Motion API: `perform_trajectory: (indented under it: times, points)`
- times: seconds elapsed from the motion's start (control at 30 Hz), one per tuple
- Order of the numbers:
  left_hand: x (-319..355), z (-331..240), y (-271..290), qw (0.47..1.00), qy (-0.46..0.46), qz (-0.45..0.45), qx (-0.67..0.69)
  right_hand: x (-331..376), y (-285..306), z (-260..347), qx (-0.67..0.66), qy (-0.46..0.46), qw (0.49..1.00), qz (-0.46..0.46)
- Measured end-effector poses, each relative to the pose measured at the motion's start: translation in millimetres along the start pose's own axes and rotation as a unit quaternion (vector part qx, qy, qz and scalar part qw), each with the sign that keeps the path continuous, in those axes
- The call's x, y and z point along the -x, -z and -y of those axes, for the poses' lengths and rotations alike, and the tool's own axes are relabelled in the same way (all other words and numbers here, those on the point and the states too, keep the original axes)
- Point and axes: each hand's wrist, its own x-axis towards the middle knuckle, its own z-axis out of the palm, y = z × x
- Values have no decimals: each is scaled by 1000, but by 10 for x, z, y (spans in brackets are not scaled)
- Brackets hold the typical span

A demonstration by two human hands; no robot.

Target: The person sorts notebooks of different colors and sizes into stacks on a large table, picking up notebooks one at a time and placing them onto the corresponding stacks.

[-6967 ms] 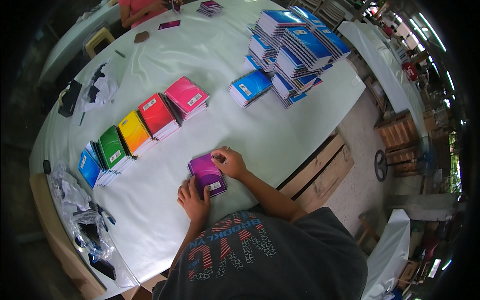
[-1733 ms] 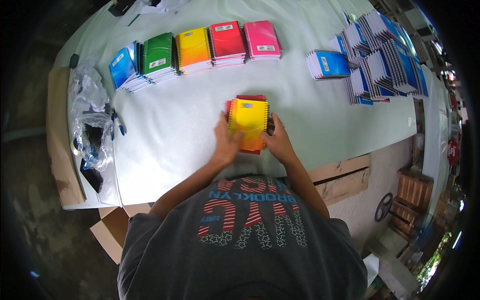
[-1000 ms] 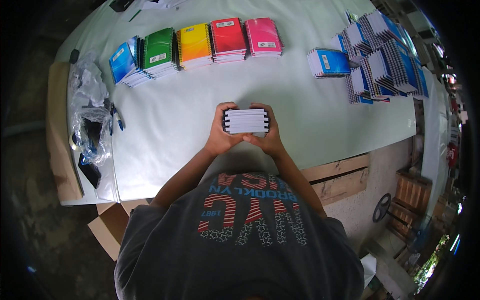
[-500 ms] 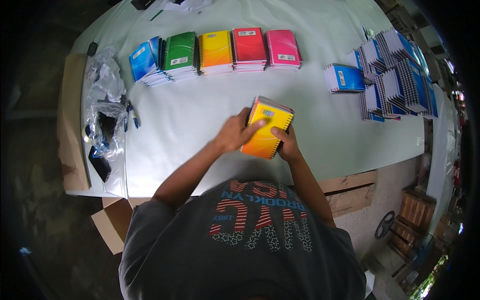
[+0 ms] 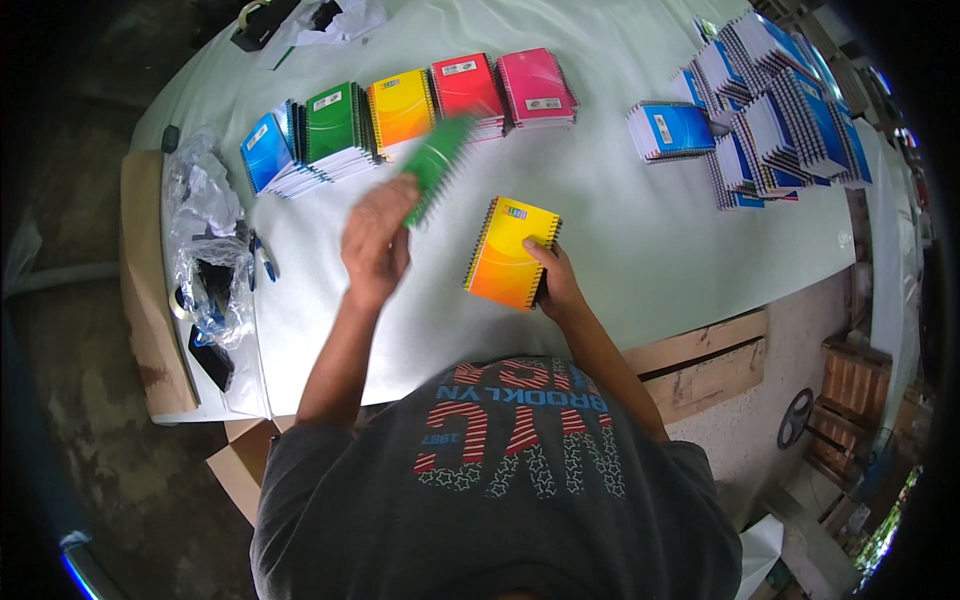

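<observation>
My right hand (image 5: 556,278) grips a spiral notebook with a yellow-orange cover (image 5: 512,252), thumb on top, over the middle of the table. Whether more notebooks lie beneath it I cannot tell. In my left hand (image 5: 377,235) is a green spiral notebook (image 5: 440,165), blurred by motion and tilted above the table. Beyond it stand stacks of spiral notebooks in a row: blue (image 5: 268,150), green (image 5: 333,122), yellow (image 5: 400,105), red (image 5: 463,85) and pink (image 5: 537,88). The green notebook partly covers the front of the yellow and red stacks.
At the right lies a heap of blue-covered notebooks (image 5: 790,120), with a smaller blue stack (image 5: 672,130) beside it. Along the left edge are crumpled clear plastic (image 5: 208,190), pens (image 5: 264,258) and a dark flat item (image 5: 210,358). A tape dispenser (image 5: 262,22) stands far left.
My left hand has left the yellow notebook and swung up and left, now carrying a green notebook. My right hand still holds the yellow one. The whole view has shifted slightly.
</observation>
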Motion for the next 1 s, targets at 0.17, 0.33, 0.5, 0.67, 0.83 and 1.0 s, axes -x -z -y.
perform_trajectory:
  times: [0.17,0.33,0.5,0.67,0.83,1.0]
  points:
    - [51,-219,-90,842,134,127,507,22,-14,111,31,-119,986,117]
    - [-48,14,-98,955,68,286,46,170,-128,100,20,-195,959,207]
    - [-331,1166,553,932,137,50,-332,183,-33,81,-30,-173,971,159]
    - [1,1864,1357,875,242,45,-417,172,-23,146,16,-141,977,158]
    - [-342,567,695,922,154,-131,329,127,85,212,77,-109,984,116]
    - [19,-124,-5,956,49,278,81,123,-21,159,78,-193,968,138]
